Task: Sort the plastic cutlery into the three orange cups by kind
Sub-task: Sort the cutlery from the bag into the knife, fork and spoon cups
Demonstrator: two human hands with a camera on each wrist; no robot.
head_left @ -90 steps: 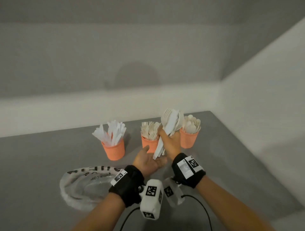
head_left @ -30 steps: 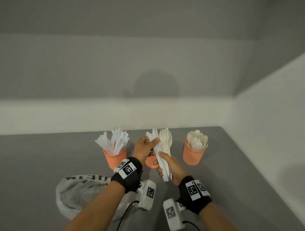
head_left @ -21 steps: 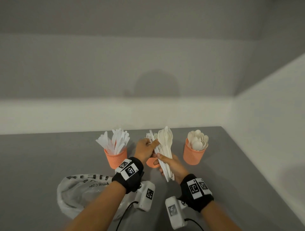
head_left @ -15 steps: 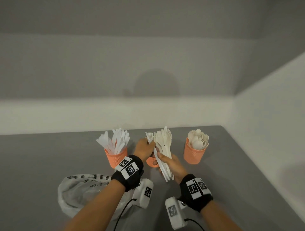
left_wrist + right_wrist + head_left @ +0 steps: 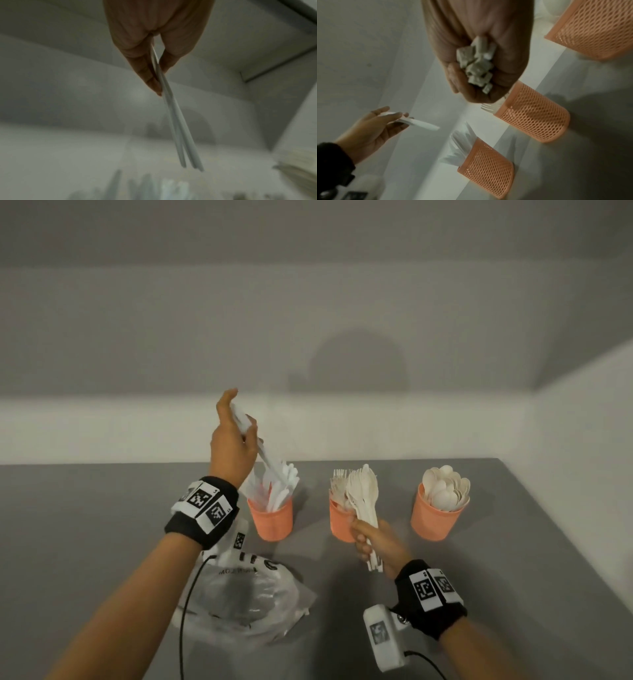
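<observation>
Three orange mesh cups stand in a row on the grey table (image 5: 102, 525). The left cup (image 5: 270, 522) holds knives, the middle cup (image 5: 337, 525) forks and the right cup (image 5: 433, 522) spoons. My left hand (image 5: 239, 429) is raised above the knife cup and pinches a few white knives (image 5: 272, 463), which slant down toward that cup. The same knives (image 5: 176, 128) hang from my fingers in the left wrist view. In front of the middle cup, my right hand (image 5: 368, 537) grips a bundle of white cutlery (image 5: 363, 494) upright. The bundle's handle ends (image 5: 476, 66) show in the right wrist view.
A crumpled clear plastic bag (image 5: 246, 601) lies on the table under my left forearm. A white wall ledge runs behind the cups, and a side wall (image 5: 565, 474) closes the table's right edge. Cables trail from both wrist cameras.
My left hand has pulled a few knives out of the bundle and lifted them up and left, above the knife cup. The right hand keeps the rest by the fork cup.
</observation>
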